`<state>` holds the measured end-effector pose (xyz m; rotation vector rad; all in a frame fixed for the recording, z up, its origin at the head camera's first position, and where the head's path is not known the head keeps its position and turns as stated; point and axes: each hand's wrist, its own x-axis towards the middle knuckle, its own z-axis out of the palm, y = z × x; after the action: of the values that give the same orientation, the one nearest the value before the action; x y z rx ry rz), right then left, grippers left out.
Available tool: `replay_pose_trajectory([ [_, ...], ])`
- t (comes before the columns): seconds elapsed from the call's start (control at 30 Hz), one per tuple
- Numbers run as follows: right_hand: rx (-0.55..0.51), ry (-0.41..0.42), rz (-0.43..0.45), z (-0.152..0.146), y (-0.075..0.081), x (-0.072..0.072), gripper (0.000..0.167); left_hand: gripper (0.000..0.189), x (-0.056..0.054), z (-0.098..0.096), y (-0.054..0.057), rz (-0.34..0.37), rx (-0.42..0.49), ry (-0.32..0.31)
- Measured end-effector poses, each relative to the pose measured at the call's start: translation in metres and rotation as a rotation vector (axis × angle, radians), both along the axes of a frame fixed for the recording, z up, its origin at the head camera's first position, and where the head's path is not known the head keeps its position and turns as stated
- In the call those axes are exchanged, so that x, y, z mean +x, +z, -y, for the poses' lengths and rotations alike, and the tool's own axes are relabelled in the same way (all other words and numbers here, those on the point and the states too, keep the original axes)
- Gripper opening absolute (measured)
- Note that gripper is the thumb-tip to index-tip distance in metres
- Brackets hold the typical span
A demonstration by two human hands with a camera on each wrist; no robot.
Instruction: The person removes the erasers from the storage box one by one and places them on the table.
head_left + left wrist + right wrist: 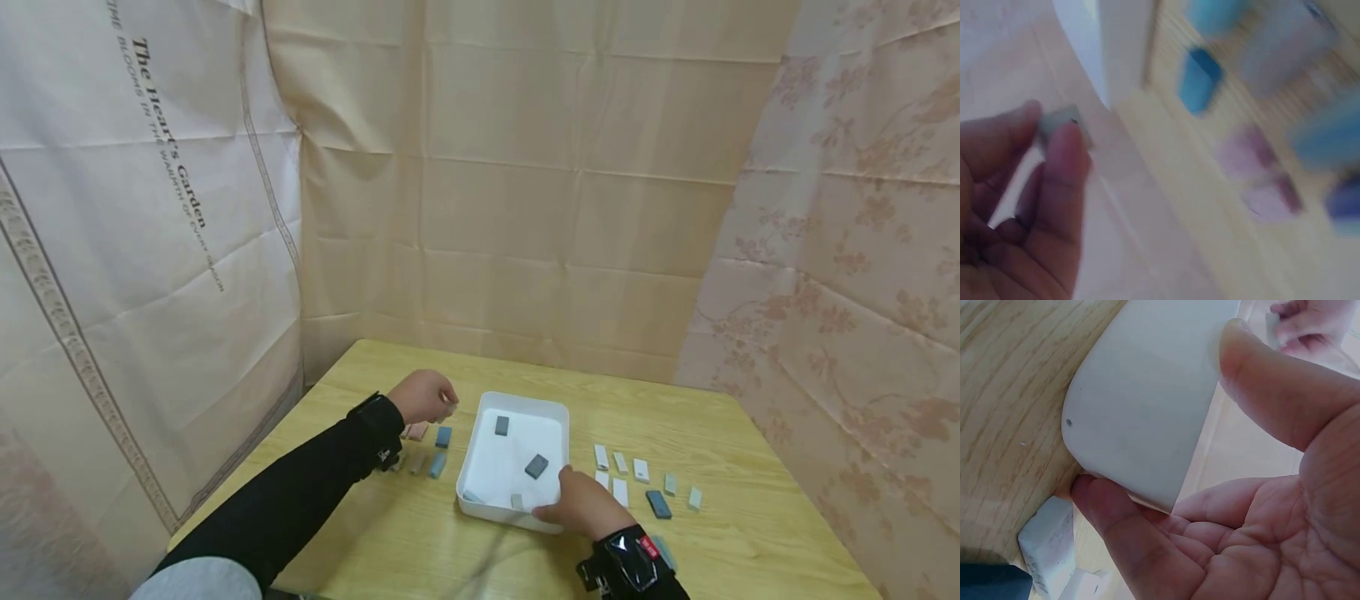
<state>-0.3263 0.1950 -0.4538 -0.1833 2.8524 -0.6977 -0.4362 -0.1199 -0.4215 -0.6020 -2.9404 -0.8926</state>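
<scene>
My left hand (425, 396) is raised left of the white tray (487, 467), pinching a small pale grey block (1063, 119) between thumb and finger; in the left wrist view the block is partly covered by a fingertip. With my right hand (588, 504) I hold the tray's near right corner, thumb on the rim and fingers around the outer wall. Inside the tray lie a dark grey block (502, 426), another dark grey block (536, 466) turned at an angle, and small pale blocks along the near wall, one being a grey-green piece (517, 502).
Left of the tray stand blue blocks (443, 437) and pink blocks (417, 431), partly behind my left wrist. To the right are several white blocks (619, 492), pale green pieces (694, 498) and a dark blue-grey block (658, 504). Cloth curtains (510, 208) hang behind the wooden table (645, 408).
</scene>
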Motion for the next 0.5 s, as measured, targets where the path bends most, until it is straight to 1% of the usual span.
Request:
replay_pose_trajectory([
  [0.1,0.004,-0.004,0.004,0.000,0.000,-0.001,0.080,0.015,-0.011,0.027,-0.010,0.025,0.009,0.119],
  [0.2,0.003,-0.007,0.006,0.000,0.000,0.000,0.080,0.015,-0.016,0.050,-0.021,0.070,0.014,0.206],
  [0.3,0.005,-0.003,0.007,0.000,0.000,0.001,0.080,0.015,-0.017,0.066,-0.030,0.097,0.020,0.258],
  [0.37,0.007,-0.001,0.009,0.001,0.000,0.002,0.081,0.016,-0.017,0.073,-0.035,0.098,0.016,0.280],
  [0.5,0.010,-0.007,0.013,0.002,0.001,0.003,0.084,0.016,-0.016,0.081,-0.038,0.098,0.007,0.306],
])
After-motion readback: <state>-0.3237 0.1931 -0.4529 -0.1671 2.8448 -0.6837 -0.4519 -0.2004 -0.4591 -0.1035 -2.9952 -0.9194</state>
